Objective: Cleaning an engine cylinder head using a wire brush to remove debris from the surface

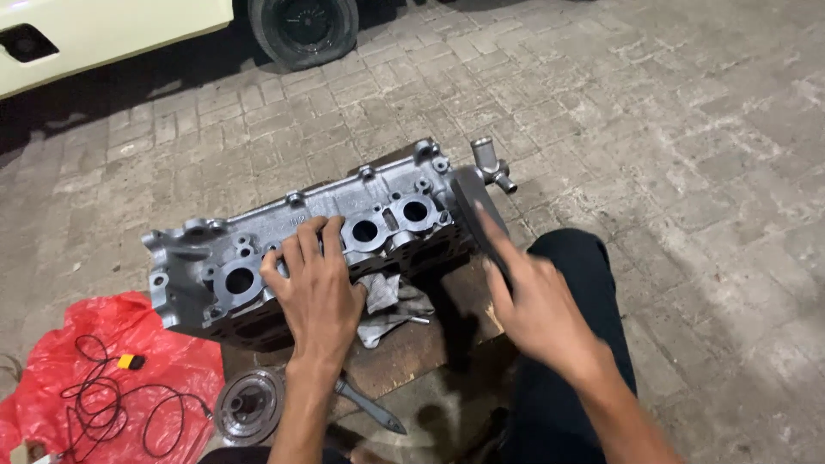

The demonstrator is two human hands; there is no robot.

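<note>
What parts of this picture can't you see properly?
All in the head view:
- The cylinder head: the left hand covers one of its round ports.
- The right hand is motion-blurred; whether it grips the head's end is unclear.
- The grey rag lies partly tucked under the head.
- The car and its tyre are cut off by the top edge.
- The red plastic bag runs off the left edge.

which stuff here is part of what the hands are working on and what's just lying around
In hand:
- cylinder head, under left hand
- right hand at its end
- grey rag

Lying about:
- red plastic sheet
- black cable
- round metal part
- car wheel
</note>
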